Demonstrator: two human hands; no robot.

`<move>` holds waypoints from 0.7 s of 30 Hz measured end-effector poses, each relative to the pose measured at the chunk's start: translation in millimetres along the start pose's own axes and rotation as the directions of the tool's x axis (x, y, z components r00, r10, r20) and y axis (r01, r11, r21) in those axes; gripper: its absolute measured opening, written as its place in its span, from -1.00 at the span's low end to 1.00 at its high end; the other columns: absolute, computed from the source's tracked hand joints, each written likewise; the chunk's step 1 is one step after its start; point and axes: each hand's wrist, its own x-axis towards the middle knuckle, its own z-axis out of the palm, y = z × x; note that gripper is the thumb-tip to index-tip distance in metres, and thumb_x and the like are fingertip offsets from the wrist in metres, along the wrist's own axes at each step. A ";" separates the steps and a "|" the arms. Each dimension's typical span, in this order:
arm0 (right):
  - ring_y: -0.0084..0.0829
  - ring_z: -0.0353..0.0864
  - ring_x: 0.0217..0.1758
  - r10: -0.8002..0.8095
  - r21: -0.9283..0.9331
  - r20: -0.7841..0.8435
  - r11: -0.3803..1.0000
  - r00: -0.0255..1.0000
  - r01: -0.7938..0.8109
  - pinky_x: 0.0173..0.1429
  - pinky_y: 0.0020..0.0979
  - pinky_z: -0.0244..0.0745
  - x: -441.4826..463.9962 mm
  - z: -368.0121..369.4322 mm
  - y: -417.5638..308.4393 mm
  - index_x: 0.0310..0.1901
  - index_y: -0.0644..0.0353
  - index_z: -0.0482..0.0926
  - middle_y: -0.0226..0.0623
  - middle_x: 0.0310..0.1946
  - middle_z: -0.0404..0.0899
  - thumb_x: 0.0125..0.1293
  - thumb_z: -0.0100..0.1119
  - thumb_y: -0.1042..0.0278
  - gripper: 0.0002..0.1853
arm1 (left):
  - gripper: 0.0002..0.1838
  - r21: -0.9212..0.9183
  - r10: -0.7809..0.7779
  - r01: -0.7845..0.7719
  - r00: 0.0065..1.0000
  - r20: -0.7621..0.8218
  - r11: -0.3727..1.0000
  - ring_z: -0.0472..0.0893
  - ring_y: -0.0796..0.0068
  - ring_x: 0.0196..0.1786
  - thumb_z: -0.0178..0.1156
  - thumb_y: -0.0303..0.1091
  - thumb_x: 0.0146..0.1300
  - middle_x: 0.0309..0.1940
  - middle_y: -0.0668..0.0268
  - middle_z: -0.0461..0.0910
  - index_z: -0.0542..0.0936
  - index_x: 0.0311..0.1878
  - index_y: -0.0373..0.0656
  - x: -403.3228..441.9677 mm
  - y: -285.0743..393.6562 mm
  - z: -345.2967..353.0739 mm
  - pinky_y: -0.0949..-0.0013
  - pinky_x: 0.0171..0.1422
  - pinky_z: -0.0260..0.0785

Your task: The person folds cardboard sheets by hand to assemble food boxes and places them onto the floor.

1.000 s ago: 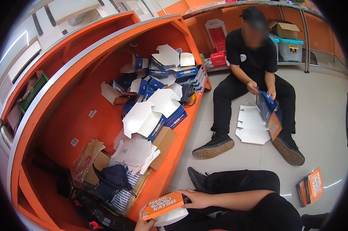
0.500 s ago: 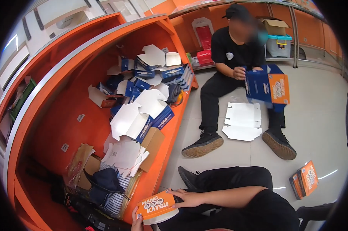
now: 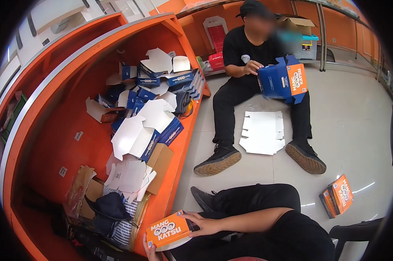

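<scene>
An orange "Mang Katsu" box (image 3: pixel 167 229) is held between both of my hands, low in the view beside the shelf edge. My right hand (image 3: pixel 201 225) grips its right end, thumb on the printed top; the underside fingers are hidden. At the lower left corner, my left hand (image 3: pixel 151 251) closes on the box, partly cut off by the view's bottom. Across from me a person in black (image 3: pixel 252 50) sits on the floor and holds a blue and orange carton (image 3: pixel 280 82) with open flaps.
An orange shelf unit (image 3: pixel 175 182) on the left holds several folded blue and white boxes (image 3: pixel 148 143) and a dark cap (image 3: pixel 111 206). On the floor lie a flat white carton sheet (image 3: pixel 262 132) and a stack of orange boxes (image 3: pixel 337 196). Storage bins (image 3: pixel 309 47) stand behind the person.
The whole view has shifted slightly left. The other person has turned the carton, so its orange side now reads upside down. My hands keep hold of the orange box.
</scene>
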 end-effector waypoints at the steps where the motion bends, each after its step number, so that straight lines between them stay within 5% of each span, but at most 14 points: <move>1: 0.12 -0.26 0.42 -0.014 0.025 -0.035 1.000 0.999 0.015 0.40 -0.15 -0.04 0.4 0.6 -0.2 0.37 -0.19 -0.27 0.16 0.33 -0.35 0.17 0.14 -0.06 -0.10 | -0.17 0.014 0.033 -0.033 0.999 -0.005 0.999 0.28 0.19 0.25 0.17 -0.14 0.14 0.23 0.11 0.21 -0.07 0.36 -0.07 2.4 -1.2 3.6 0.12 0.24 0.23; 6: 0.06 -0.40 0.44 -0.149 -0.015 -0.154 0.989 0.977 0.149 0.42 -0.09 -0.23 0.2 -33.7 -37.3 0.38 -0.12 -0.23 0.15 0.35 -0.44 0.19 0.13 -0.03 -0.12 | -0.09 -0.005 0.208 -0.208 0.977 0.041 0.978 0.22 0.14 0.30 0.24 -0.04 0.05 0.28 0.08 0.12 -0.05 0.36 -0.08 30.2 17.4 46.5 0.11 0.32 0.14; 9: 0.02 -0.45 0.45 -0.265 0.005 -0.207 0.962 0.942 0.272 0.42 -0.06 -0.25 0.8 -58.6 -54.5 0.38 -0.04 -0.25 0.13 0.35 -0.43 0.17 0.13 -0.04 -0.09 | -0.37 -0.089 0.313 -0.308 0.949 0.049 0.947 0.20 0.09 0.30 0.24 -0.30 0.09 0.26 -0.04 0.13 0.21 0.21 -0.18 49.1 38.3 77.4 0.14 0.34 0.10; 10: -0.01 -0.49 0.45 -0.287 0.103 -0.195 0.945 0.938 0.311 0.41 -0.06 -0.23 2.0 -66.2 -62.8 0.38 0.00 -0.27 0.09 0.36 -0.44 0.16 0.14 -0.06 -0.06 | -0.33 0.007 0.358 -0.360 0.930 0.081 0.933 0.19 0.11 0.31 0.27 -0.23 0.06 0.28 -0.03 0.11 0.22 0.21 -0.17 52.5 40.3 77.7 0.14 0.34 0.09; 12: -0.01 -0.37 0.45 -0.307 0.098 -0.255 0.935 0.917 0.341 0.40 -0.04 -0.15 -9.7 -77.2 -78.7 0.37 0.01 -0.29 -0.03 0.37 -0.45 0.15 0.16 -0.01 -0.05 | -0.26 0.167 0.448 -0.472 0.879 0.163 0.866 0.17 0.16 0.33 0.33 -0.08 0.01 0.31 -0.02 0.06 0.23 0.21 -0.15 73.4 37.6 77.4 0.14 0.34 0.09; 15: -0.05 -0.20 0.43 -0.312 -0.018 -0.357 0.945 0.880 0.327 0.34 -0.06 0.05 -22.4 -74.1 -103.2 0.36 -0.03 -0.22 -0.15 0.38 -0.48 0.10 0.24 0.22 -0.07 | -0.25 0.047 0.574 -0.607 0.771 0.277 0.793 0.14 0.15 0.35 0.32 -0.12 0.03 0.33 -0.03 0.02 0.21 0.23 -0.16 93.3 35.0 84.8 0.13 0.35 0.06; 20: -0.10 0.01 0.37 -0.449 -0.154 -0.377 0.893 0.810 0.424 0.22 -0.15 0.30 -17.0 -61.4 -98.1 0.30 -0.07 -0.04 -0.22 0.38 -0.49 0.04 0.22 0.55 -0.16 | -0.19 -0.223 0.455 -0.419 0.879 0.143 0.880 0.10 0.15 0.37 0.31 -0.14 0.04 0.34 -0.01 0.00 0.12 0.28 -0.20 84.7 33.1 91.6 0.15 0.37 0.01; 21: -0.08 -0.05 0.40 -0.459 -0.183 -0.327 0.888 0.826 0.421 0.24 -0.11 0.26 -12.7 -58.2 -95.8 0.31 -0.08 -0.07 -0.19 0.37 -0.50 0.02 0.27 0.47 -0.13 | -0.18 -0.281 0.414 -0.376 0.905 0.092 0.883 0.10 0.15 0.37 0.31 -0.15 0.04 0.34 0.00 0.00 0.10 0.28 -0.20 80.9 33.6 87.3 0.16 0.38 0.01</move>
